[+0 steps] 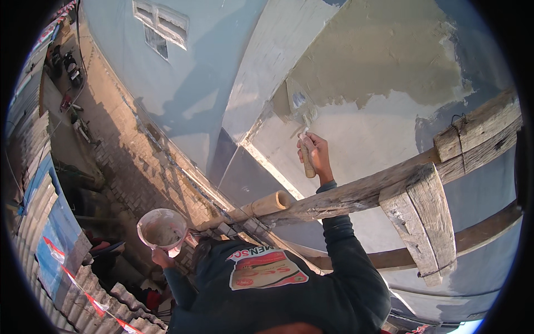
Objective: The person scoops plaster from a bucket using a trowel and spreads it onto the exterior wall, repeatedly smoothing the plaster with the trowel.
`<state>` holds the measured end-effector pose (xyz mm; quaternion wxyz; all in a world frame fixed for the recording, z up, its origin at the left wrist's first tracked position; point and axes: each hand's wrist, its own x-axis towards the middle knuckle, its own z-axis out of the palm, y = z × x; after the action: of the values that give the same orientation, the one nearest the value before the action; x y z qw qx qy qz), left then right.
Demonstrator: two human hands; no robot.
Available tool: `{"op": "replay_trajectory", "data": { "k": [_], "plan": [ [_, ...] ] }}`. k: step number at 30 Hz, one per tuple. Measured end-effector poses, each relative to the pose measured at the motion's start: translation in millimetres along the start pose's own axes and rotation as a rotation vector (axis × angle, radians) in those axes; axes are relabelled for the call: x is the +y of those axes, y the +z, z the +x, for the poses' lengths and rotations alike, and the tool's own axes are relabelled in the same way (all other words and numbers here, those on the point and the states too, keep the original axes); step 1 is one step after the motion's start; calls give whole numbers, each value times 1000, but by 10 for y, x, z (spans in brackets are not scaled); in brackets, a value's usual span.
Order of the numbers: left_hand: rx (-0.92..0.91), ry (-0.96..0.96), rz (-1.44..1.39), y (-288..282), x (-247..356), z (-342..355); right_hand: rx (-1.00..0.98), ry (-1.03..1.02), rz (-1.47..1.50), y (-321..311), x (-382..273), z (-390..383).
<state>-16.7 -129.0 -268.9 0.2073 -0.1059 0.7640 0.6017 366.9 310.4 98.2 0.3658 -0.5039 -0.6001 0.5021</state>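
My right hand (316,156) is closed round the wooden handle of a trowel (308,162). The trowel's metal blade lies against the wall at the lower left edge of a patch of wet grey-brown plaster (384,53). Below that patch the wall surface (356,131) is paler and smoother. At the lower left, my left hand (162,258) grips a pale pinkish bucket (179,224) by its lower side, with some fingers hidden behind it. Grey mix (161,232) coats the inside of the bucket.
A rough timber beam (356,196) crosses between my body and the wall, with a short timber block (421,220) tied on. A bamboo pole end (272,204) sits beside it. Far below lie a paved alley (130,161), parked motorbikes (72,69) and corrugated roofs (33,195).
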Motion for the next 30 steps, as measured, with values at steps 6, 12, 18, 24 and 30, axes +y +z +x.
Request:
{"op": "replay_trajectory", "data": {
  "k": [6,12,18,24,30],
  "plan": [
    [34,-73,-66,-10,-30,32,60,-20,-320,-104,-281,-179],
    [48,50,1,95,79,-151,379,-190,-290,-117,-1383,-318],
    [-38,18,-89,-4,-112,-44,235,-285,-7,-251,-1555,-230],
    [-31,-37,-161,74,136,-177,57,-81,89,-97,-545,-42],
    [-18,-140,-158,-47,131,-83,-35,3,117,143,565,69]
  ]
}}
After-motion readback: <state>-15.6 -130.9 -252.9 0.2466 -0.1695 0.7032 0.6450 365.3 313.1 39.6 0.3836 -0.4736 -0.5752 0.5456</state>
